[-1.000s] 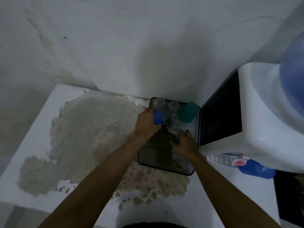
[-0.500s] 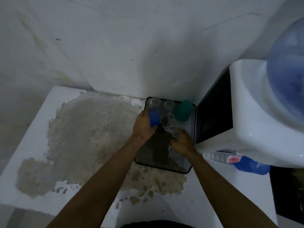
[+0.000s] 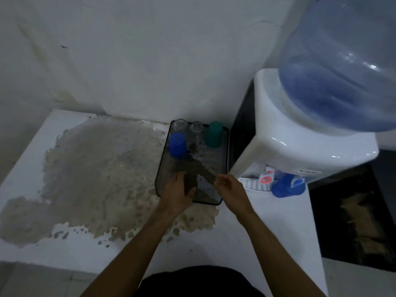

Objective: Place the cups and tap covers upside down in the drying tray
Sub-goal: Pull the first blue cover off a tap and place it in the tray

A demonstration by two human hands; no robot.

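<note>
bench (image 3: 32, 168): white top with a large worn, stained patch left of the tray; nothing loose lies on it that you could mistake for a task piece.
left hand (image 3: 179, 190): your palm lies flat over the near left corner of the tray, fingers spread wide and holding nothing.
drying tray (image 3: 225, 151): dark wire tray set against the wall, just beside the dispenser; its near half is bare.
blue cup (image 3: 177, 145): stands mouth down in the tray's left side, apart from both hands.
clear pieces (image 3: 188, 126): two small clear items at the far edge; cups or tap covers, you cannot tell which.
green cup (image 3: 212, 134): mouth down at the far right corner.
right hand (image 3: 229, 185): hovers at the tray's near right edge, fingers loosely curled and empty.
step: it looks like placing is nearly done, and you are between pieces.
next move: likely reach right for any piece left near the taps.
water dispenser (image 3: 289, 142): its body crowds the tray's right side; the blue tap (image 3: 288, 185) juts out close to your right wrist, so keep clear of it.
</note>
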